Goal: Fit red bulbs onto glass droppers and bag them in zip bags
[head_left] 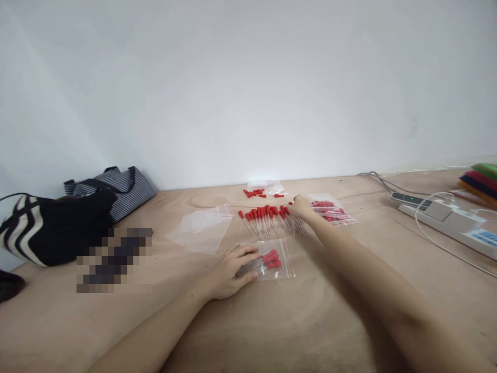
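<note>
My left hand [233, 269] lies over the left end of a clear zip bag [288, 259], its fingers and thumb apart. Inside this bag are several droppers [272, 259] with red bulbs, their tips toward my palm. Farther back, my right hand [302, 207] is closed at the right end of a row of glass-like droppers [266, 217] with red bulbs. Its fingertips pinch at a red bulb there, partly hidden by the hand. Just right of that hand lies another clear zip bag [341, 215] full of red bulbs.
Flat, translucent bags [205, 228] lie to the left. Loose red bulbs [254, 193] and a clear bag [272, 185] sit near the wall. A power strip [450, 223] with cables is on the right, beside stacked coloured cloth [481, 181]. Black and striped bags [124, 189] stand at left.
</note>
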A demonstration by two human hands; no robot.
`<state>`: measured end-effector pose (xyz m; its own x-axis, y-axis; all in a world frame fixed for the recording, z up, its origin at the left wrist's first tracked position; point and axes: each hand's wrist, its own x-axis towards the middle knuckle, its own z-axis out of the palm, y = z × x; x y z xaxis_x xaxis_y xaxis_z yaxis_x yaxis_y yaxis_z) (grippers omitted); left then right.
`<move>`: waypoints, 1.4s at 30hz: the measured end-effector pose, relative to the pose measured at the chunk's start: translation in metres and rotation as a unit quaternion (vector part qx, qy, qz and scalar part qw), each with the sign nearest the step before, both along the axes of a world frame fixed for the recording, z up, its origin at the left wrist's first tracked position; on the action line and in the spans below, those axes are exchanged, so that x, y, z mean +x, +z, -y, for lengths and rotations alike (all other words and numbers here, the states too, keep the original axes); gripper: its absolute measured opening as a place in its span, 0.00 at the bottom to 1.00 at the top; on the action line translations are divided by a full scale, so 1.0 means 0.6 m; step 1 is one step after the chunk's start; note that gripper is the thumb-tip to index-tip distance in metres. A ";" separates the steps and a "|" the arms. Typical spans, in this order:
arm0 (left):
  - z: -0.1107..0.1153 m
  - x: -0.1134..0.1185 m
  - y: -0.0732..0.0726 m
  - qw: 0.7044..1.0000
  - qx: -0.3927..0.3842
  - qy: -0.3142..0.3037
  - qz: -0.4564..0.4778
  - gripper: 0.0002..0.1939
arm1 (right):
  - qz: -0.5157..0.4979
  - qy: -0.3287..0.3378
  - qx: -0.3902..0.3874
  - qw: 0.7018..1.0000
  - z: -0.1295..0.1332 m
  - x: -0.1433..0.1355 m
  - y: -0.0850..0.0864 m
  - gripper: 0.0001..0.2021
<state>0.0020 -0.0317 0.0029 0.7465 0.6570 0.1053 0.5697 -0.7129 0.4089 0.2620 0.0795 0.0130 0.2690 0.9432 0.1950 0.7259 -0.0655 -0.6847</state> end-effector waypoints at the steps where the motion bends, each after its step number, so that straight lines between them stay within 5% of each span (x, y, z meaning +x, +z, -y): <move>1: 0.000 0.001 0.001 1.000 -0.001 0.000 -0.001 0.21 | -0.013 0.001 0.005 1.000 0.008 0.007 0.002 0.17; 5: 0.004 0.005 0.007 1.000 -0.005 0.007 -0.012 0.21 | -0.069 0.019 0.033 0.997 0.065 0.031 -0.008 0.20; 8: 0.007 0.007 0.010 1.000 -0.003 0.012 -0.014 0.21 | -0.242 0.053 0.111 0.963 0.116 0.033 -0.033 0.16; 12: 0.010 0.009 0.013 1.000 0.004 0.011 -0.007 0.21 | -0.337 0.064 0.144 0.928 0.156 0.017 -0.061 0.14; 26: 0.010 0.010 0.010 0.999 -0.014 0.038 -0.021 0.24 | -0.512 0.068 0.016 0.856 0.188 -0.029 -0.065 0.15; 37: 0.011 0.011 0.014 0.999 -0.018 0.035 -0.030 0.25 | -0.381 0.213 -0.076 0.896 0.193 -0.035 -0.061 0.19; 42: 0.012 0.012 0.015 0.999 -0.016 0.037 -0.022 0.25 | -0.271 0.233 0.011 0.934 0.185 -0.039 -0.070 0.12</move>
